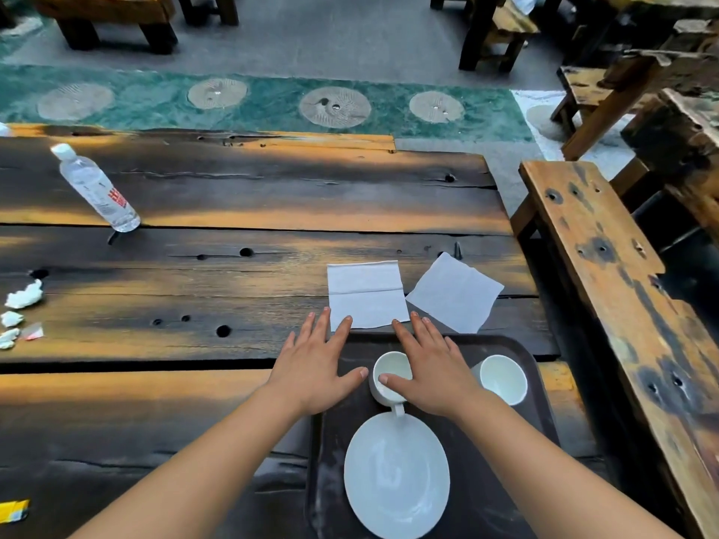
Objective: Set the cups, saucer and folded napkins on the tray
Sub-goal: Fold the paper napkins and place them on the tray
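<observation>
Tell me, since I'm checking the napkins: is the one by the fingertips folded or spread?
Spread. The napkin lies flat on the table, one crease line across it, beyond the tray.

My right hand [430,373] hides part of the white handled ceramic cup [389,377]; the dark brown plastic tray [517,354] runs off the bottom edge; the clear plastic bottle [95,188] label is unreadable.

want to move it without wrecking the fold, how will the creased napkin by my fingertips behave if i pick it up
The creased napkin looks thin and lies dead flat on the table, so it is probably very light and floppy. Lifted by one edge it would likely droop or unfold along its crease. Pushed, it may slide or crumple instead.
</observation>
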`<state>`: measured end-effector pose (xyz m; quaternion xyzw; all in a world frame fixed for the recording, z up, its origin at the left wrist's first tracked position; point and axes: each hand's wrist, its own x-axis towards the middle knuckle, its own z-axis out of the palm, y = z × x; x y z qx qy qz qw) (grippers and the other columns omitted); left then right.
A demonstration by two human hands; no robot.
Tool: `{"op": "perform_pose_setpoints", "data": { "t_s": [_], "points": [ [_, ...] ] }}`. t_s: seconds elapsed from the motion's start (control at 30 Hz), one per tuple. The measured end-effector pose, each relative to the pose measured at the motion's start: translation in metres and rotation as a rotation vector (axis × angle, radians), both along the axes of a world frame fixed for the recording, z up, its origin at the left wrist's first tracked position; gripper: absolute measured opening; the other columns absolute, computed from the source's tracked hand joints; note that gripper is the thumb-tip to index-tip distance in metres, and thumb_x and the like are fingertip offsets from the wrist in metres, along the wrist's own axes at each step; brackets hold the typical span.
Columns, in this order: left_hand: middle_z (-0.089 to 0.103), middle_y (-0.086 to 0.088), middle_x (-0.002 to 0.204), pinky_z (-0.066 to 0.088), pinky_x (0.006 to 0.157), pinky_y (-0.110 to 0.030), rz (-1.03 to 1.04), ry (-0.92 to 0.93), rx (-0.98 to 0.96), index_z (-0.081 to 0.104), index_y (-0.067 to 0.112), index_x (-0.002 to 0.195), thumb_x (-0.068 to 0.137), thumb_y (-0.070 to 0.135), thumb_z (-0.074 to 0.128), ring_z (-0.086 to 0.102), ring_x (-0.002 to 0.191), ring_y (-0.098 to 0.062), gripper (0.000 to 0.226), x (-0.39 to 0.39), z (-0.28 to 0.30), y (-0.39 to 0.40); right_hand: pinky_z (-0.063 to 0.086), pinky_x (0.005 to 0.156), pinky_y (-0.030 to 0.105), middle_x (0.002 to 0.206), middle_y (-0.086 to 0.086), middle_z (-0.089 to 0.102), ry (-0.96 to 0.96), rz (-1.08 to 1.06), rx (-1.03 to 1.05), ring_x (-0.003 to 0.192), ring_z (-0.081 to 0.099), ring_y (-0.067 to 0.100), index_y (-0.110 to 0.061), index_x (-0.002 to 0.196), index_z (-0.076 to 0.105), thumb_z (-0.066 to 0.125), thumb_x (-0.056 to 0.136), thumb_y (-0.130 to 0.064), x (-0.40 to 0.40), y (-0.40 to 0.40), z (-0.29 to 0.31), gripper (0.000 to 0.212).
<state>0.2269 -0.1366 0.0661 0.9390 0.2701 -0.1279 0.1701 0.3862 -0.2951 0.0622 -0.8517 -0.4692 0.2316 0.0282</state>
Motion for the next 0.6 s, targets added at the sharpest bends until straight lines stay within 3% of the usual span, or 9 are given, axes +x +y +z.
{"op": "perform_pose_setpoints", "data": {
  "t_s": [0.43,0.6],
  "points": [
    [0.006,-0.003,0.166,0.017,0.120,-0.047,0.045,0.023,-0.128,0.010,0.030,0.156,0.090,0.066,0.041,0.003,0.152,-0.023,0.081,0.073,-0.088,0.099,0.023,0.118,0.041,0.165,0.005,0.015,0.039,0.010,-0.004,0.151,0.013,0.022,-0.024,0.154,0.018,0.050,0.093,-0.053,0.089,0.081,-0.079,0.075],
    [0.010,-0.004,0.165,0.015,0.121,-0.045,0.046,-0.017,-0.176,0.016,0.030,0.156,0.094,0.060,0.042,0.004,0.151,-0.023,0.074,0.096,-0.123,0.125,0.023,0.118,0.039,0.163,0.009,0.019,0.002,0.069,0.014,0.150,0.017,0.024,-0.019,0.154,0.023,0.051,0.096,-0.045,0.119,0.106,-0.111,0.069]
  ]
}}
